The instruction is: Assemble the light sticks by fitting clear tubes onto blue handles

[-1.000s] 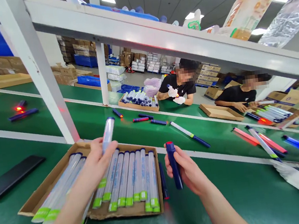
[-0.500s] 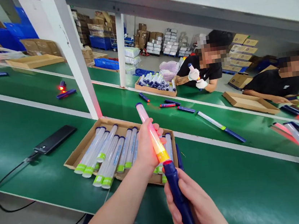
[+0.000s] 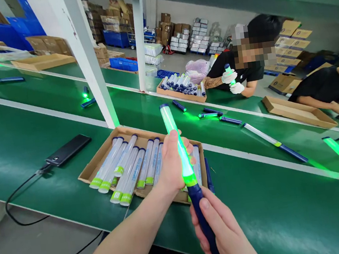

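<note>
My left hand (image 3: 174, 163) is closed around a clear tube (image 3: 170, 120) with a dark blue cap, glowing bright green. In my right hand (image 3: 216, 220) is a dark blue flashlight handle (image 3: 202, 213), its fingers wrapped round it and the thumb on top. The tube's lime-green band meets the top of the handle, and the two form one straight stick. Behind my left hand lies a shallow cardboard tray (image 3: 85, 170) of several capped clear tubes (image 3: 132, 176), some leaning over its front edge. Part of another dark blue handle (image 3: 209, 175) shows at the tray's right side.
A black phone (image 3: 69, 149) with a cable lies left of the tray. Lit handles and a finished stick (image 3: 276, 142) rest on the green belt (image 3: 155, 112). A white post (image 3: 87, 59) rises beyond the tray. Across the belt, a gloved co-worker (image 3: 235, 61) holds a lit stick.
The tube has come down onto the handle, closing the gap between them. Its glow, like that of the other lights, has turned from red to green. The view has shifted slightly.
</note>
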The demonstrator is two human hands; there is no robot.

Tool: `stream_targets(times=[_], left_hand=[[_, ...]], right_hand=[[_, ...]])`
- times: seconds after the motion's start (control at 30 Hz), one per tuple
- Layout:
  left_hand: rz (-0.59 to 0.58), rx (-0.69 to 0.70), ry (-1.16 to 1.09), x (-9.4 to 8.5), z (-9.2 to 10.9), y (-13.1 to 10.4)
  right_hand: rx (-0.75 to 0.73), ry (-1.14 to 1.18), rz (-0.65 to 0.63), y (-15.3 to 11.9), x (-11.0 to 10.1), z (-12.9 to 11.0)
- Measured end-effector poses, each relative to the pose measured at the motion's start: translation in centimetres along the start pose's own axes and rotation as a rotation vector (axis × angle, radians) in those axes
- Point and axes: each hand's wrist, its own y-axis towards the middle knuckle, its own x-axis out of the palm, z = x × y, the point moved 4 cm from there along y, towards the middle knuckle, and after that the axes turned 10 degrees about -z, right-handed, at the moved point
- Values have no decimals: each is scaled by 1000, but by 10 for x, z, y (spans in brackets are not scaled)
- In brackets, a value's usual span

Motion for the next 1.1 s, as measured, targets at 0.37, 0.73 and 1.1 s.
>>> stream_targets(times=[0.37,0.73,1.1], left_hand=[[117,-24,55,-10,-14,8],[173,-20,137,-15,-19,11],[195,-4,139,-25,-20,21]], right_hand=[[-74,-214,6,9,-2,-7],[-119,-376,66,10,-3,-7],[-90,-346,126,20,-7,4]])
